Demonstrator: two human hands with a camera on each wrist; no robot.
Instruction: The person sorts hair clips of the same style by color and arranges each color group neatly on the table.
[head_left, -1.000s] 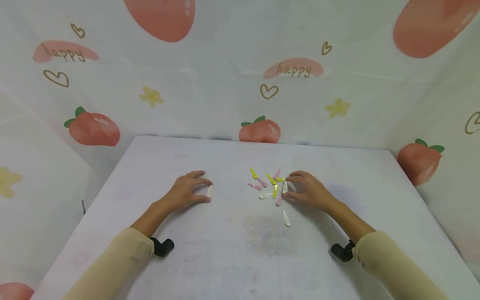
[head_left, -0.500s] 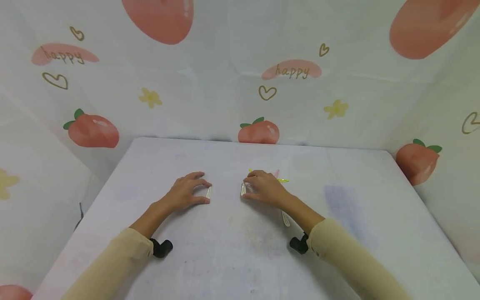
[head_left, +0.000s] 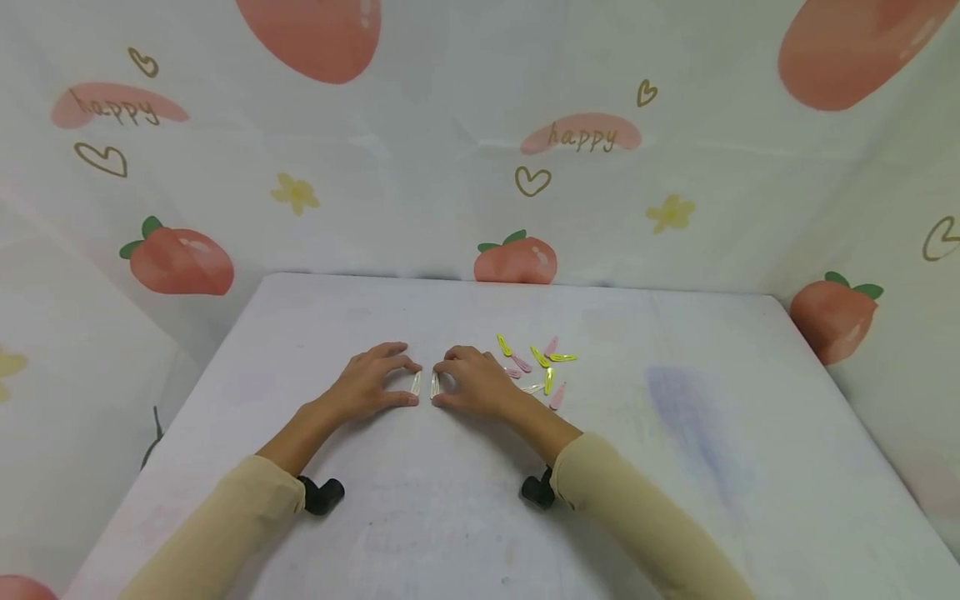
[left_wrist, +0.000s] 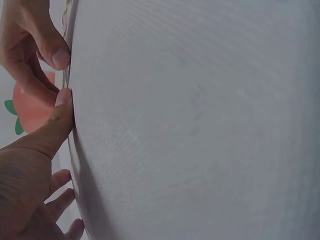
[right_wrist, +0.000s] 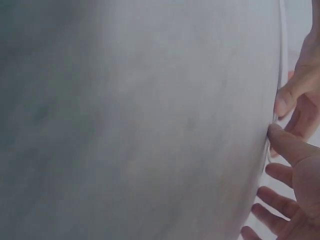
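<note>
In the head view my left hand (head_left: 366,383) holds a white snap hair clip (head_left: 416,382) on the tabletop by its two ends, between thumb and index finger. Just to its right, my right hand (head_left: 480,382) grips another white hair clip (head_left: 435,384) the same way. The two clips stand nearly parallel with a narrow gap between them. Both wrist views show the hands close together at the table's surface, the left thumb (left_wrist: 61,107) and the right thumb (right_wrist: 287,142) touching down; the clips are hardly visible there.
Right of my right hand lies a loose group of hair clips: several yellow ones (head_left: 550,381), several pink ones (head_left: 558,396) and a white one (head_left: 533,388), partly behind the hand. They rest on a white table (head_left: 675,517) backed by a peach-printed cloth (head_left: 420,167).
My right hand has moved left from the group, bringing a white hair clip beside the one at my left hand. The left hand has stayed put. My right forearm now covers the nearest white clip.
</note>
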